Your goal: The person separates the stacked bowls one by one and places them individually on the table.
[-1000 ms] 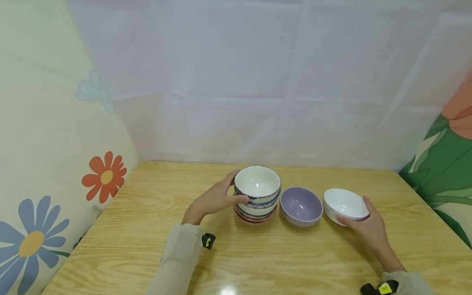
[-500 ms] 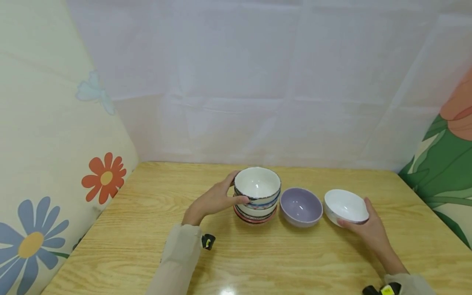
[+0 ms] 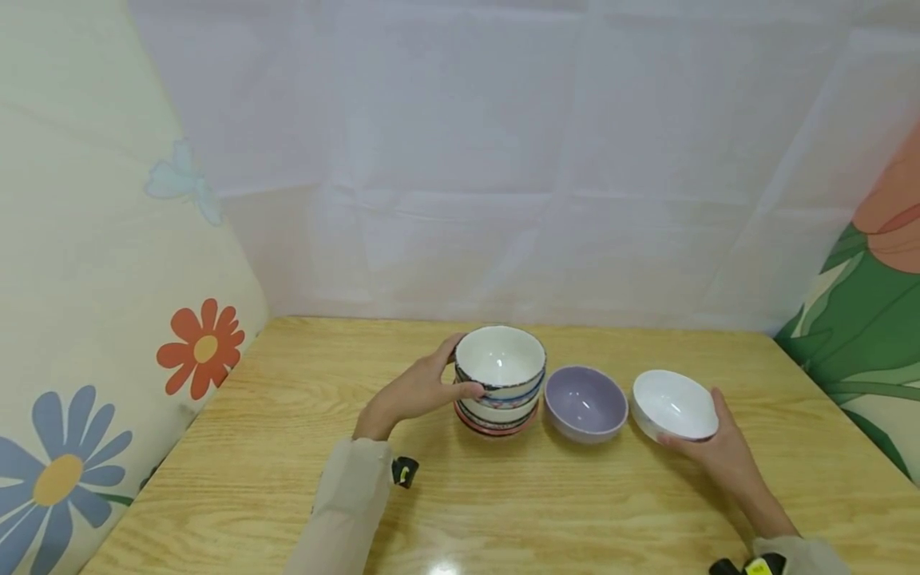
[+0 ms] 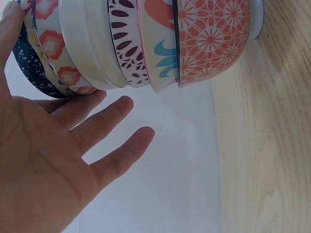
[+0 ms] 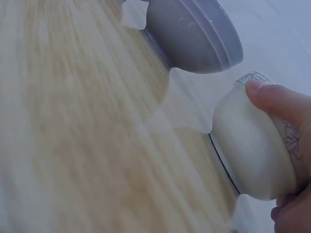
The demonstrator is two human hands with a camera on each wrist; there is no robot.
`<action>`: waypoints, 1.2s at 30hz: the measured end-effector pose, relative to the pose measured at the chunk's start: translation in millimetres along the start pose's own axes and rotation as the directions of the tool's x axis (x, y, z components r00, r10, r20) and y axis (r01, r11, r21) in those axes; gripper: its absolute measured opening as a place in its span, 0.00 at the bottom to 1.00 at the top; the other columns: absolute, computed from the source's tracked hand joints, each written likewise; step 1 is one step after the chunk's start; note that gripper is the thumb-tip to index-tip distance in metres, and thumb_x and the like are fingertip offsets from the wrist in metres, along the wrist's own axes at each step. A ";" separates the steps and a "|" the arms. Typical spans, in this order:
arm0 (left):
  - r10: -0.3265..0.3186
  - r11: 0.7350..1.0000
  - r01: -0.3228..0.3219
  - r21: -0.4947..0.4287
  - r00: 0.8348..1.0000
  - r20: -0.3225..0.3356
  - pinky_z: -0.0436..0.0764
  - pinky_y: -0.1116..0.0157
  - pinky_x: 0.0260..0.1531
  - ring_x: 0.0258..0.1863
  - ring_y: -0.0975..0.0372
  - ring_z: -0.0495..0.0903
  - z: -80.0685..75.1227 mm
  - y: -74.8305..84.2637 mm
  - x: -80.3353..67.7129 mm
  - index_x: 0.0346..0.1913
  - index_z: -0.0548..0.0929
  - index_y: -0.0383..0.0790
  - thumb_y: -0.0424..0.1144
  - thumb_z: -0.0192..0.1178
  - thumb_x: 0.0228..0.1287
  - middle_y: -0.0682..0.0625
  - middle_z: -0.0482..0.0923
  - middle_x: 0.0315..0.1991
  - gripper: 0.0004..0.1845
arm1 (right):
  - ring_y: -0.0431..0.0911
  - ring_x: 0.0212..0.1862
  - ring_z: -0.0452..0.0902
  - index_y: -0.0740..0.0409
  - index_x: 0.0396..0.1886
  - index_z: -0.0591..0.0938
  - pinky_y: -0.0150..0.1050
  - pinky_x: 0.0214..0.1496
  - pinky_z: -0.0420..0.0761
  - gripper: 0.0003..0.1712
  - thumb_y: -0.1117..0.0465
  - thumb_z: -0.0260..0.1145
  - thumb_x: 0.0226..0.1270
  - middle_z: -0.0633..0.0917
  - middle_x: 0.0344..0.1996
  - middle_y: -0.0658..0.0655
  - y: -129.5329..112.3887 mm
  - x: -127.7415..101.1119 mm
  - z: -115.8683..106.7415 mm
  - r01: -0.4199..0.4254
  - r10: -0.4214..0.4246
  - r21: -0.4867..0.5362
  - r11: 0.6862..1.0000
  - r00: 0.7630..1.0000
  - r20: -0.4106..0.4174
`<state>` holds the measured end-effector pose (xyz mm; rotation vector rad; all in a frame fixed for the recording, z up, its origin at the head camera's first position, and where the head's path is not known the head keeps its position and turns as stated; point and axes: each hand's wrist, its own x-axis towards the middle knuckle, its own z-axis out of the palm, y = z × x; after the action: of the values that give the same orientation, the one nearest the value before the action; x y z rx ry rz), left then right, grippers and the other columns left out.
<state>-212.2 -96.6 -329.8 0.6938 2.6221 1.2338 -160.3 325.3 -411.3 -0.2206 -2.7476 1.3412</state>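
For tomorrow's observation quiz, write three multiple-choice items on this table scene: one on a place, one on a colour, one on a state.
1. Where does the purple bowl stand?
A. Between the bowl stack and the white bowl
B. On top of the stack
C. Left of the stack

2. What colour is the inside of the stack's top bowl?
A. Red
B. White
C. Green

3. How is the white bowl held?
A. Lying untouched
B. Turned upside down
C. Tilted in the right hand, thumb on its rim

Answers: 1 A, the head view shows it in the middle of the row. 2 B, its inside shows plain white. 3 C, the right wrist view shows the thumb over the rim; the left hand steadies the stack.
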 end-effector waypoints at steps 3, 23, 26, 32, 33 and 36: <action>-0.001 1.000 0.001 -0.001 1.000 0.001 0.62 0.43 0.66 0.70 0.52 0.62 -0.2 -0.4 -0.3 0.74 0.53 0.53 0.64 0.63 0.53 0.46 0.63 0.70 0.49 | 0.75 0.68 0.46 0.67 0.72 0.28 0.68 0.68 0.51 0.71 0.54 0.74 0.53 0.42 0.70 0.81 1.1 0.1 0.5 0.006 -0.006 -0.003 1.000 1.000 -0.002; -0.011 0.999 0.012 -0.030 0.999 0.043 0.58 0.44 0.69 0.72 0.51 0.58 1.7 -5.2 0.4 0.76 0.48 0.47 0.60 0.67 0.53 0.43 0.58 0.72 0.54 | 0.75 0.67 0.48 0.71 0.73 0.36 0.71 0.64 0.55 0.68 0.54 0.76 0.50 0.45 0.69 0.81 -8.6 -0.1 -9.2 0.055 -0.056 -0.058 0.997 0.998 -0.017; -0.011 0.999 0.013 -0.031 0.999 0.045 0.57 0.44 0.69 0.72 0.51 0.58 1.6 -5.8 0.7 0.76 0.48 0.46 0.61 0.66 0.52 0.43 0.58 0.72 0.54 | 0.76 0.68 0.44 0.70 0.73 0.34 0.71 0.65 0.52 0.69 0.52 0.75 0.51 0.41 0.70 0.80 -13.5 0.9 -12.2 0.029 -0.030 -0.072 0.997 1.000 -0.002; -0.008 0.999 0.010 -0.039 0.999 0.042 0.58 0.44 0.69 0.71 0.51 0.59 1.9 -6.2 1.1 0.76 0.49 0.47 0.62 0.66 0.52 0.43 0.59 0.72 0.54 | 0.75 0.70 0.40 0.67 0.74 0.33 0.73 0.64 0.51 0.69 0.50 0.74 0.52 0.38 0.71 0.78 -25.9 3.2 -15.2 0.034 -0.034 -0.090 0.995 0.999 0.001; -0.008 0.999 0.010 -0.040 0.999 0.042 0.58 0.44 0.68 0.71 0.51 0.59 1.9 -6.0 0.9 0.76 0.49 0.47 0.62 0.66 0.52 0.43 0.59 0.72 0.54 | 0.75 0.70 0.39 0.66 0.74 0.33 0.73 0.64 0.51 0.69 0.50 0.74 0.53 0.38 0.71 0.78 -28.1 3.7 -15.4 0.041 -0.041 -0.091 0.995 0.999 0.002; -0.015 0.999 0.017 -0.038 0.999 0.040 0.59 0.43 0.68 0.71 0.51 0.59 1.4 -6.9 0.1 0.76 0.48 0.47 0.63 0.66 0.52 0.43 0.60 0.72 0.55 | 0.75 0.70 0.38 0.66 0.74 0.34 0.73 0.64 0.50 0.69 0.50 0.75 0.53 0.39 0.72 0.77 -34.8 5.9 -14.6 0.082 -0.082 -0.083 0.993 0.997 0.009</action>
<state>-214.1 -99.3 -335.9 0.6821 2.5604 1.2486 -167.6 316.5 -374.9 -0.1080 -2.7874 1.2104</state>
